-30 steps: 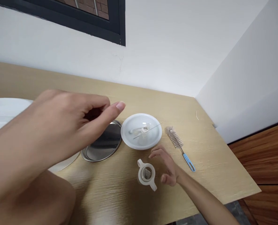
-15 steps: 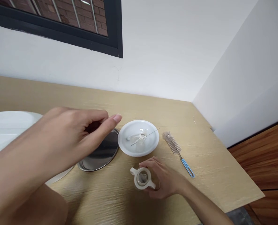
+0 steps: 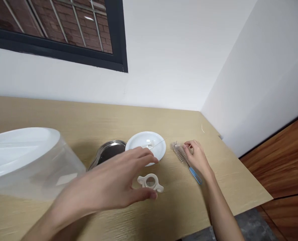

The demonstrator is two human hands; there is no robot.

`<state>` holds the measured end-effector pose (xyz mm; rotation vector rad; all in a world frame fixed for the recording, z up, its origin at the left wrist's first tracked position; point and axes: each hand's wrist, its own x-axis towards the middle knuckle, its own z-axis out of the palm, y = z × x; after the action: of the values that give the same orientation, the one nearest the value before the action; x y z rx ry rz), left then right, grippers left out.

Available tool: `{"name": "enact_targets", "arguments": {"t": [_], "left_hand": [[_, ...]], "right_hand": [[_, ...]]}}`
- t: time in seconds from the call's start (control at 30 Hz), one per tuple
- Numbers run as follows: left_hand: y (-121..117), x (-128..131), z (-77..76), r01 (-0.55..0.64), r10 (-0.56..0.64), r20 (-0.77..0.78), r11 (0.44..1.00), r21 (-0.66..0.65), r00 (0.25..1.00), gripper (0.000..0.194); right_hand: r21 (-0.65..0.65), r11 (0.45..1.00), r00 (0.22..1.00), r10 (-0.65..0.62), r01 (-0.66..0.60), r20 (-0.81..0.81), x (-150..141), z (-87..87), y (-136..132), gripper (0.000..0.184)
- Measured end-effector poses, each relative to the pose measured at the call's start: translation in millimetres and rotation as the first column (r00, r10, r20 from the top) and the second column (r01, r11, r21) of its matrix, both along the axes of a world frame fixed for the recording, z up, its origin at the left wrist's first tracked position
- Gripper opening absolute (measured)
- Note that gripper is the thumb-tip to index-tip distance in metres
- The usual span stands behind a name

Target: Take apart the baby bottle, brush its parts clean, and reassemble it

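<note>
Thumb and fingers apart, my left hand [image 3: 118,180] reaches over the table around a white two-lugged ring-shaped piece [image 3: 159,188]. The piece has a round opening in its middle and sits between thumb and fingers, with no clear grip on it. Just behind the fingers is a white dish [image 3: 136,139] with a thin wire [image 3: 159,144] and small pale parts in it, partly hidden by the hand. My right hand [image 3: 197,157] is at the bristle end of a blue-handled brush [image 3: 195,175], fingers loosely curled with a gap at the thumb. Whether it touches the bristles is unclear.
A large translucent container [image 3: 45,174] with a white top stands at the left. Beside it a dark-bottomed metal tray [image 3: 111,147] lies partly behind my left forearm. A thin pale strand [image 3: 202,128] lies near the back right. The wooden table [image 3: 239,180] ends at the right.
My right hand has let go of the white ring-shaped piece and moved right to the brush. My left hand has come down and right over the piece, its fingers spreading. The view has shifted.
</note>
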<state>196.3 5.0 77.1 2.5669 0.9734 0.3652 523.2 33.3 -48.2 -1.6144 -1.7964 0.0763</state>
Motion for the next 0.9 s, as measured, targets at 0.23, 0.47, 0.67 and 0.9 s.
{"name": "enact_targets", "arguments": {"t": [0.23, 0.47, 0.67, 0.9], "left_hand": [[10.9, -2.9, -68.8, -0.098, 0.108, 0.025, 0.964, -0.248, 0.994, 0.071], [17.0, -8.3, -113.7, -0.060, 0.146, 0.200, 0.922, -0.382, 0.969, 0.074], [15.9, -7.2, -132.0, 0.026, 0.108, 0.307, 0.915, -0.402, 0.946, 0.065], [13.9, -1.1, -162.4, -0.051, 0.202, 0.415, 0.936, -0.347, 0.887, 0.060]], "right_hand": [[-0.260, 0.950, 0.954, -0.098, 0.175, 0.284, 14.6, -23.9, -60.1, 0.030], [-0.288, 0.937, 0.972, -0.147, 0.197, 0.185, 22.7, -69.4, -70.1, 0.028], [-0.209, 0.969, 0.991, -0.117, 0.128, 0.060, 24.5, -81.4, -68.1, 0.033], [-0.174, 0.974, 0.986, -0.125, 0.143, 0.114, 18.2, -82.6, -72.8, 0.041]]}}
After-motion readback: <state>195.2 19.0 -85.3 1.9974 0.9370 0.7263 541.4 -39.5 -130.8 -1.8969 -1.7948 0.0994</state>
